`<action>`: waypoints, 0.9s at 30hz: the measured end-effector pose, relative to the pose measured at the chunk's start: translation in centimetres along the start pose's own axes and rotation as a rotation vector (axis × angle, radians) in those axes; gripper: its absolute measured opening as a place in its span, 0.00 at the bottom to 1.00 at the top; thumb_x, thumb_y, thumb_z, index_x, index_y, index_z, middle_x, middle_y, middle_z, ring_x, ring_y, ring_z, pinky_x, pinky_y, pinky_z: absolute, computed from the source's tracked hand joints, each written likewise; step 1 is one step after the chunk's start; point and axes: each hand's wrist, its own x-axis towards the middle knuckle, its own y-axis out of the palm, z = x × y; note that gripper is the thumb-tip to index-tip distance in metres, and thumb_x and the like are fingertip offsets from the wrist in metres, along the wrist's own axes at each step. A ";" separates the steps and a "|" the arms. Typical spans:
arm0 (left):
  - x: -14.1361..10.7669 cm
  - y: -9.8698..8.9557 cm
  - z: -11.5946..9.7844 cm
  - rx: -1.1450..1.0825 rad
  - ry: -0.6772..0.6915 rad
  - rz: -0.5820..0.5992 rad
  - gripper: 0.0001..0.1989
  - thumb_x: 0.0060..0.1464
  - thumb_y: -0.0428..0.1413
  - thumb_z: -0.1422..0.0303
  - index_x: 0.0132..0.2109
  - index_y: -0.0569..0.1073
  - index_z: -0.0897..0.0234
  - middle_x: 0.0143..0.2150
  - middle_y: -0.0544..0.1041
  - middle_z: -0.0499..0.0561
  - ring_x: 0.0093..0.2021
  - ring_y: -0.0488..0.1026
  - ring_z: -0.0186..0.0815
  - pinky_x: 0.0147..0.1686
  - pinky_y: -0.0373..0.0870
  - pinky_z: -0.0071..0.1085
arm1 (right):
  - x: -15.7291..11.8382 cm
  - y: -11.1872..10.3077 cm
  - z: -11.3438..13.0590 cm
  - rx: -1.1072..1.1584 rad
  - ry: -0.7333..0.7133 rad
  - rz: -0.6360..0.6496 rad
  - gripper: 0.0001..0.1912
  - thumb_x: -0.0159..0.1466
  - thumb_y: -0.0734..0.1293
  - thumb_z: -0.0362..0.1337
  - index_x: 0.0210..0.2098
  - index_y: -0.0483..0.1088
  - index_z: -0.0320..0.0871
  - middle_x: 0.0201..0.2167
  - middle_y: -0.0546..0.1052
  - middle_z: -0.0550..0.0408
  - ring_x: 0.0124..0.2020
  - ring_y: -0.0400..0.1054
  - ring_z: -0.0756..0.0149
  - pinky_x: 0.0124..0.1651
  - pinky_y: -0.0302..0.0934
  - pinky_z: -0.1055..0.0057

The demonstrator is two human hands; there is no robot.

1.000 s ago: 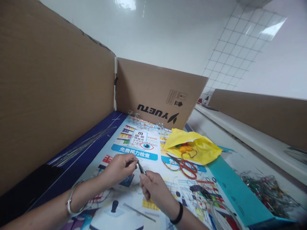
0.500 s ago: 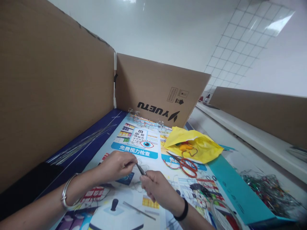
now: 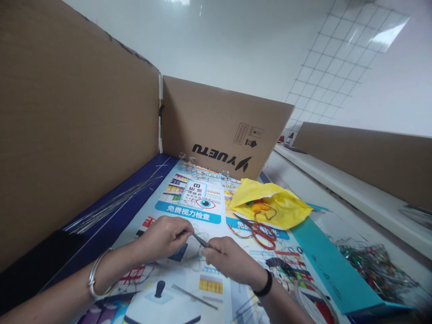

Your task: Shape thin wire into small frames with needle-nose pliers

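Note:
My right hand [image 3: 224,258] is closed around a slim grey metal tool [image 3: 200,240], whose tip points to the upper left. At that tip, my left hand [image 3: 167,236] is pinched closed; what lies between its fingertips is too small to make out. Fine thin wire [image 3: 195,261] loops loosely over the printed sheet below both hands. A silver bangle [image 3: 92,274] circles the left wrist and a black band [image 3: 266,285] the right one.
Orange-handled scissors [image 3: 265,236] lie against a yellow bag [image 3: 286,207] with orange thread inside. Long wires [image 3: 114,202] rest at left. Tangled coloured wire [image 3: 378,270] is at right. Cardboard walls [image 3: 216,121] stand behind and left. A thin rod [image 3: 195,297] lies in front.
My right hand has shifted slightly right, and the tool now lies at a flatter angle. My left hand remains pinched near its tip.

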 end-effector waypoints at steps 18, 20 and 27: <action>0.4 -0.2 -0.1 -0.003 -0.083 0.093 0.10 0.48 0.46 0.76 0.26 0.71 0.66 0.20 0.70 0.44 0.22 0.63 0.28 0.24 0.53 0.22 | 0.4 2.3 -0.9 0.266 0.087 0.033 0.17 0.61 0.56 0.46 0.24 0.62 0.40 0.12 0.61 0.63 0.12 0.57 0.76 0.14 0.51 0.81; 0.3 -0.1 0.2 0.025 -0.067 0.101 0.10 0.48 0.46 0.76 0.27 0.72 0.65 0.22 0.72 0.46 0.24 0.65 0.29 0.25 0.54 0.23 | 0.3 2.1 -0.8 0.214 0.083 0.025 0.16 0.61 0.56 0.45 0.25 0.63 0.40 0.13 0.61 0.63 0.12 0.55 0.77 0.14 0.50 0.81; 0.2 -0.3 0.1 0.060 0.027 0.117 0.11 0.50 0.46 0.75 0.31 0.74 0.65 0.29 0.76 0.49 0.29 0.70 0.31 0.29 0.58 0.24 | -0.1 0.7 -0.2 -0.029 0.029 0.012 0.14 0.62 0.57 0.40 0.23 0.64 0.40 0.14 0.62 0.63 0.16 0.56 0.77 0.19 0.47 0.81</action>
